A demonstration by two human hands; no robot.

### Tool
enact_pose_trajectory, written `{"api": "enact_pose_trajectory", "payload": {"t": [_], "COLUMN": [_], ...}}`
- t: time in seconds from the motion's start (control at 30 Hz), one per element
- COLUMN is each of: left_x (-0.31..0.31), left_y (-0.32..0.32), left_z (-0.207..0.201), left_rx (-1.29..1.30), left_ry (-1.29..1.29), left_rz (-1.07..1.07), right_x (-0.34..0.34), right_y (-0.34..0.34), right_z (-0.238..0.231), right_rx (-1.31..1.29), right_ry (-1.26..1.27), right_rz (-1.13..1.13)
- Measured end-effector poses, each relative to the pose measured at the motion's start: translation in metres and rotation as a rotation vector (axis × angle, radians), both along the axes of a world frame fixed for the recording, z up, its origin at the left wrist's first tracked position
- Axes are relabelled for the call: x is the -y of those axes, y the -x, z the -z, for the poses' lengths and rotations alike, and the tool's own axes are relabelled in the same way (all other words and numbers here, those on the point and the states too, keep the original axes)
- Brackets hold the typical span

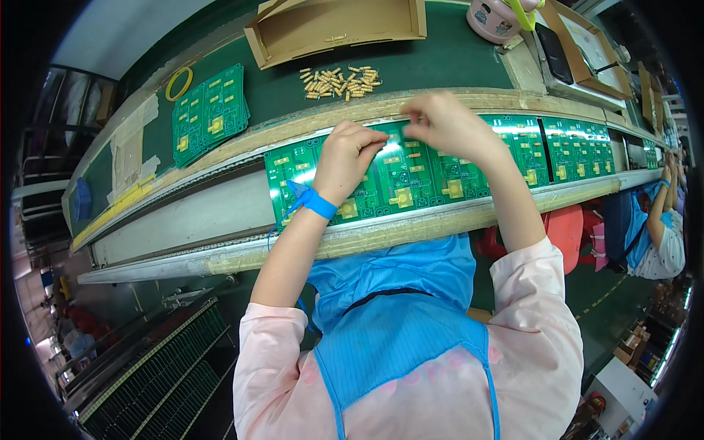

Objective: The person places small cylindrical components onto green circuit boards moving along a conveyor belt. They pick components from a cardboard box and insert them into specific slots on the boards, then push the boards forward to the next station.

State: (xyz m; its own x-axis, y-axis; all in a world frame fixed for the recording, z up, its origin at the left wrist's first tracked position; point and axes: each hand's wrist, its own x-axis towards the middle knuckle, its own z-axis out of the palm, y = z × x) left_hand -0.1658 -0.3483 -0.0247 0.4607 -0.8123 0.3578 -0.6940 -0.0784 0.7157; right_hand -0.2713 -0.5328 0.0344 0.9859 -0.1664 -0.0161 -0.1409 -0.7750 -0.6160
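Note:
Green circuit boards (402, 180) lie in a row along the rail track in front of me. My left hand (345, 158), with a blue wrist strap (317, 203), hovers over the boards' upper edge. Its thumb and forefinger are pinched together; anything between them is too small to make out. My right hand (449, 126) is just to the right, fingers curled and thumb drawn in, slightly blurred. What it may hold does not show. Beyond the track, a loose pile of small tan cylindrical components with wire leads (341, 83) rests on the green bench mat (447, 62).
A stack of circuit boards (210, 114) and a yellow tape ring (179, 83) lie at the far left. An open cardboard box (337, 40) stands behind the pile. At the far right are a pink container (493, 20) and a black phone (554, 53). Another person's arm (656, 209) reaches to the track.

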Motion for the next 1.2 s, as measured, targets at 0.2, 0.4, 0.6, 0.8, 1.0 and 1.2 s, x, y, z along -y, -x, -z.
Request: {"api": "enact_pose_trajectory", "payload": {"t": [0.2,0.4,0.6,0.8,1.0,1.2], "left_x": [0.004,0.004,0.008,0.009,0.01,-0.015], "left_y": [0.001,0.006,0.011,0.015,0.016,0.001], "left_z": [-0.004,-0.002,-0.002,-0.004,-0.005,-0.043], "left_rx": [-0.01,0.031,0.138,0.141,0.279,0.297], "left_ry": [0.004,0.018,-0.089,-0.065,-0.092,-0.246], "left_rz": [0.015,0.012,0.038,-0.005,0.021,0.072], "right_x": [0.021,0.011,0.017,0.02,0.024,0.032], "right_y": [-0.064,-0.068,-0.065,-0.064,-0.068,-0.064], "right_z": [0.045,0.052,0.064,0.061,0.075,0.07], "right_rx": [0.318,0.29,0.409,0.375,0.53,0.459], "right_ry": [0.128,0.182,0.088,-0.073,-0.229,-0.539], "right_rz": [0.183,0.24,0.275,0.336,0.371,0.449]}}
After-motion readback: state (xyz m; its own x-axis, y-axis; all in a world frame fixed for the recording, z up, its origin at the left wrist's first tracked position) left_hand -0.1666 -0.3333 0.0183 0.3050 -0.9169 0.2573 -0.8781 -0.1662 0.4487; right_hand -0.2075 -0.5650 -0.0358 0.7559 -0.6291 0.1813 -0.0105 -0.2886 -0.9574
